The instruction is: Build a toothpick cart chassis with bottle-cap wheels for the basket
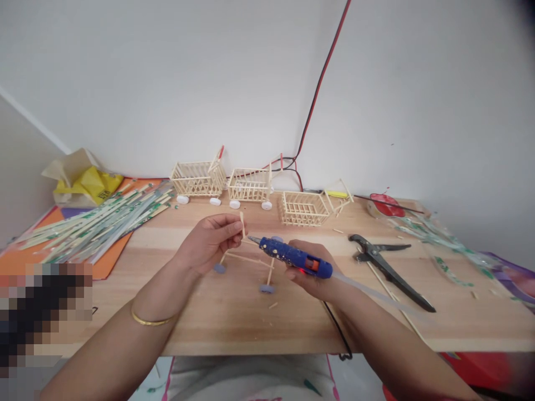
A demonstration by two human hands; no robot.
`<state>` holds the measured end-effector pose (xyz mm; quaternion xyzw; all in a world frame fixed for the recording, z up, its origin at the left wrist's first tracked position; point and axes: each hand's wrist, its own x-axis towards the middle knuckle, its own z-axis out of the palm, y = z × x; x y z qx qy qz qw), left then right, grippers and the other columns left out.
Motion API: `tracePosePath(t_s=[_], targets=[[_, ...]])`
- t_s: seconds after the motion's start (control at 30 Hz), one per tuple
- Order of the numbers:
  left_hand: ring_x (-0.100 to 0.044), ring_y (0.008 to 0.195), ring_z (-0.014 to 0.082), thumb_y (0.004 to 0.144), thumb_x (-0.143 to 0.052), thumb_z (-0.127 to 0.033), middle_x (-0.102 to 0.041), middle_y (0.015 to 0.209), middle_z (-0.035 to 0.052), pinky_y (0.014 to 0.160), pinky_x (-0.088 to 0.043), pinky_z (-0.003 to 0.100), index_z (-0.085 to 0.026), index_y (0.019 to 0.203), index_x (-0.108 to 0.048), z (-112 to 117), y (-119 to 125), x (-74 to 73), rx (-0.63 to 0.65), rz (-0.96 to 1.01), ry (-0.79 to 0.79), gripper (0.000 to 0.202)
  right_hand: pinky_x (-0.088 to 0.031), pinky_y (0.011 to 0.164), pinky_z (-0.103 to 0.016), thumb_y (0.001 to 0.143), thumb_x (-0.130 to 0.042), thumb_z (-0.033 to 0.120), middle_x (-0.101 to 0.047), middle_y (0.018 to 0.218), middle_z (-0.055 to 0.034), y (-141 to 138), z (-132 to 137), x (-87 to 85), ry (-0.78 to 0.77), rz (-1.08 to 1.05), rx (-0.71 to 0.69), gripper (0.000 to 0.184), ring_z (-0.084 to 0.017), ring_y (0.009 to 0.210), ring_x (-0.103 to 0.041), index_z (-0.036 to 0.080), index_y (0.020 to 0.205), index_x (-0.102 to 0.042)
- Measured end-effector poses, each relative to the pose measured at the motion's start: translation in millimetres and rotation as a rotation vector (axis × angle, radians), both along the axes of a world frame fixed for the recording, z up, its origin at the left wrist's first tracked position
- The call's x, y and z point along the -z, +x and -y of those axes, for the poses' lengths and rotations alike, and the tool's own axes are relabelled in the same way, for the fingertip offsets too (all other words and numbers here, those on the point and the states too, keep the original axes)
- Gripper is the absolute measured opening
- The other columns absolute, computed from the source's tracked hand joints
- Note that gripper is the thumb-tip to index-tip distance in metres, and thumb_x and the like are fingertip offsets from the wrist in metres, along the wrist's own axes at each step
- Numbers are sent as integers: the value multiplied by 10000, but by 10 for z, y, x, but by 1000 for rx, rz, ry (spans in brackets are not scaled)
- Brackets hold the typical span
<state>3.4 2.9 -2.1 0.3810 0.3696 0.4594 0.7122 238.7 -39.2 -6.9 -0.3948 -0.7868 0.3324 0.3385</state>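
Note:
My left hand [215, 236] pinches a short wooden stick [242, 224] upright between thumb and fingers. In my right hand [309, 273] is a blue hot glue gun [288, 256], its nozzle [254, 241] pointing left, close to the stick's lower end. A clear glue stick trails from the gun's back, and a small red light glows on it. Below both hands, a stick frame [246, 258] with bluish-looking wheels [266, 289] stands on the wooden table [234, 328]. Part of this frame is hidden behind my left hand and the gun.
Two wheeled stick carts [198, 179] and a stick basket [304, 209] stand along the wall. Wrapped sticks [112, 220] are heaped at left beside a yellow bag [94, 186]. Black pliers [384, 264], a red-and-white tape roll [382, 206] and plastic wrappers [451, 245] lie at right.

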Motion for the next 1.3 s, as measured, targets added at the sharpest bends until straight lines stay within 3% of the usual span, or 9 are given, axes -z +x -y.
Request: tracePosePath(t_s=[0.8, 0.97, 1.1, 1.2, 1.3], targets=[[-497, 551, 62, 650, -799, -240, -595, 635, 11, 546, -406, 188, -110, 700, -681, 22, -8, -35, 20, -6, 24, 183, -321, 512, -228, 806, -596, 538, -511, 618, 20, -30, -8, 9, 14, 64, 10, 391, -104, 532, -446, 196, 658, -477], [-493, 545, 66, 645, -801, -241, -580, 594, 7, 542, -399, 193, -110, 666, -669, 27, -5, -55, 27, 43, 39, 187, -309, 513, -229, 775, -636, 479, -500, 604, 26, 48, -55, -49, 7, 319, 137, 345, -120, 539, -447, 206, 670, -454], [-487, 545, 62, 635, -803, -246, -591, 621, 5, 537, -391, 196, -115, 692, -675, 2, -31, -53, 0, 50, 36, 192, -354, 567, -256, 719, -698, 430, -590, 748, -21, 288, -74, -154, 59, 538, 256, 295, -181, 648, -547, 212, 815, -524], [-476, 540, 62, 622, -803, -266, -580, 606, -4, 545, -384, 203, -118, 707, -683, -27, -62, -45, -19, -37, 39, 208, -368, 578, -275, 728, -684, 410, -596, 802, -47, 513, -44, -146, 65, 675, 337, 283, -204, 671, -569, 209, 853, -528], [-447, 526, 61, 604, -794, -293, -581, 603, -2, 525, -346, 204, -114, 710, -690, -51, -93, -36, -27, -209, 43, 233, -403, 618, -298, 735, -663, 385, -587, 834, -69, 704, -5, -28, 43, 773, 339, 247, -223, 720, -578, 201, 809, -515]])
